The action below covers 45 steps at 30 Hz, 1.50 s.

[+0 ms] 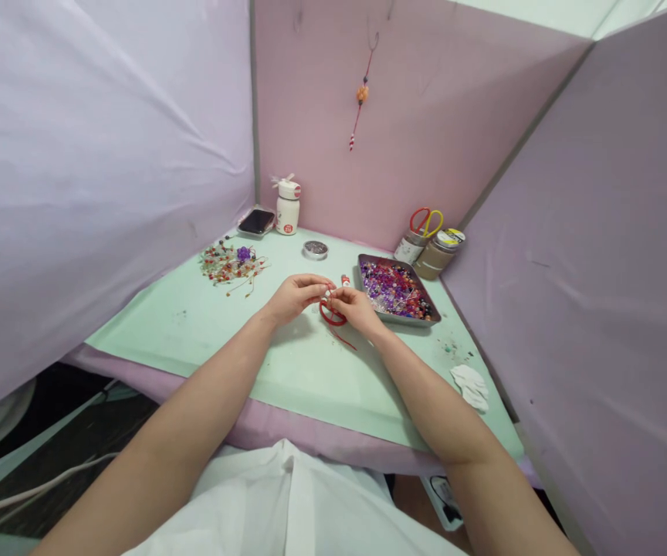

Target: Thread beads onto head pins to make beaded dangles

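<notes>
My left hand (300, 298) and my right hand (357, 309) meet over the middle of the pale green table top (310, 386). Both are closed in a pinch on a thin red cord (343, 340), whose loose end trails down onto the table. Just under the fingertips is a red ring-shaped spool (333, 317), partly covered by my hands. Behind my right hand stands a small red-and-white item (345, 281) that I cannot identify. Whether a bead sits between the fingertips is too small to make out.
A metal tray (408, 320) of mixed beads lies to the right. Beaded strands (229, 264) lie left. Farther back are a round tin (316, 249), white bottle (288, 210), phone (257, 222), scissors (426, 222) in a jar, and another jar (438, 255). White cloth (471, 387) lies right.
</notes>
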Tool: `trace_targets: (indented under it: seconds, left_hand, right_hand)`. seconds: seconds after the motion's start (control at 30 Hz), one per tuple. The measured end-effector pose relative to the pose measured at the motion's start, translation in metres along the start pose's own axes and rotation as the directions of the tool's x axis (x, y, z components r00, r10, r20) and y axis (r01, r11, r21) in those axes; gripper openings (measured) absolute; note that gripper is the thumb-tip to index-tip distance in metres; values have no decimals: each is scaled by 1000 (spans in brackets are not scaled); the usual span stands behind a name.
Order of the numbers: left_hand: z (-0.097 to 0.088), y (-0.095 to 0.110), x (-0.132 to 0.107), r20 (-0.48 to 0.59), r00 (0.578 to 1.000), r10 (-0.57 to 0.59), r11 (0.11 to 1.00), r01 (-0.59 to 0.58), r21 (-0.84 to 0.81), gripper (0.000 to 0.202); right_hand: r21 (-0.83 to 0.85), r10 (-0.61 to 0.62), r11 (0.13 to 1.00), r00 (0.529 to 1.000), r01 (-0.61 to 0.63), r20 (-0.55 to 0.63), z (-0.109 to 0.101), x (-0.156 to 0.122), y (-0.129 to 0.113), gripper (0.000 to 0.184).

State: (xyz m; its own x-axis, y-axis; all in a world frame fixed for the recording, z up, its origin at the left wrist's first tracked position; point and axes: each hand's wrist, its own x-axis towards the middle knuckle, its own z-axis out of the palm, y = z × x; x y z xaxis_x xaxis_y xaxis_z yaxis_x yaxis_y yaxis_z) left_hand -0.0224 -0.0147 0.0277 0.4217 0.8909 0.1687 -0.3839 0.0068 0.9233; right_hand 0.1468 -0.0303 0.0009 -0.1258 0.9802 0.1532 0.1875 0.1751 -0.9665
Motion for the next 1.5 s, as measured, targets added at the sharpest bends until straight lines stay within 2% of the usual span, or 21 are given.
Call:
trace_targets:
  seconds: [0.1,0.27,0.43,0.53,0.7,0.83,0.9,1.0,1.2,1.3,1.37,1.43,1.5]
  left_hand:
    - [-1,1,1,-51,999,-3,998,0,-58,21]
    - [-3,3,1,-108,994,-11,998,4,-67,22]
    - [-5,4,2,-146,989,-7,996,-6,-87,22]
    - [-6,3,4,-147,989,-3,997,-10,-82,23]
    - [-5,0,6,-160,987,-22,1000,19,-19,24]
    - [-6,-5,8,-174,984,-46,996,58,64,25]
    - [-8,-8,9,-170,984,-45,992,64,108,25]
    - [-9,-10,10,-156,987,-46,986,69,149,25]
    - [-9,-12,9,-169,984,-60,974,95,207,24]
    - [-9,-12,9,-160,984,-82,980,109,168,25]
    - [-9,-11,8,-150,982,-112,987,128,100,25]
    - [-8,-8,7,-121,981,-153,988,156,13,26]
    - [-8,-4,5,-64,977,-204,977,200,-68,26]
  right_hand:
    - [-43,-29,999,999,30,22,0,2,4,24]
    - [-187,-109,976,993,114,34,1,3,11,18]
    - [-373,-201,896,969,242,147,2,2,13,18]
    - [-444,-244,845,954,298,175,2,2,14,16]
    - [-524,-351,773,929,358,118,2,3,15,19]
    - [-463,-436,802,900,378,-21,3,2,8,25]
    - [-384,-419,851,904,358,-87,5,0,2,19]
    - [-275,-363,906,924,321,-118,10,-3,-5,11]
    - [-237,-321,929,938,285,-129,12,-2,-4,15]
    - [-266,-355,914,921,306,-160,9,-1,-3,14]
    - [-335,-426,873,889,355,-168,6,-1,-3,13]
    - [-416,-484,822,863,389,-149,3,-1,-2,12]
    - [-494,-492,779,865,386,-101,0,-1,1,11]
